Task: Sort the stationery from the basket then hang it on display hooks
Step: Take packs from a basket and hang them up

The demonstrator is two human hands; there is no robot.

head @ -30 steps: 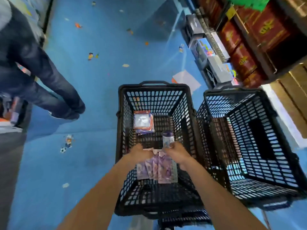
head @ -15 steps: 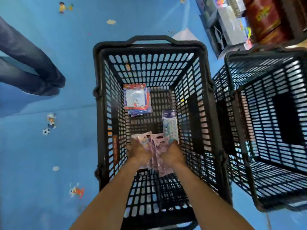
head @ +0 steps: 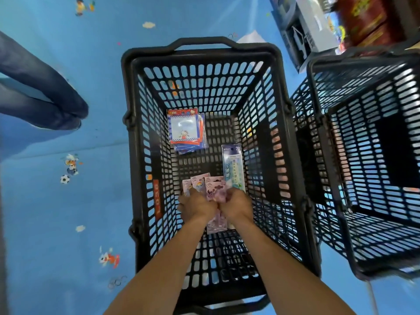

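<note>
Both hands are working low in the black basket (head: 200, 52) at frame centre, notepad stack (head: 184, 131) and ruler pack (head: 234, 164) lying just above them. Left hand (head: 196, 206) and right hand (head: 237, 204) are curling round fanned pink packets (head: 214, 186). Sorting is seemingly going on. Next, the fan is needing a square, clean lift out.

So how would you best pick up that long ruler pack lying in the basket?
Pinch the ruler pack across its narrow width near the middle, coming down from above: it lies flat on the basket floor close to the right wall, so side access looks blocked.
</note>
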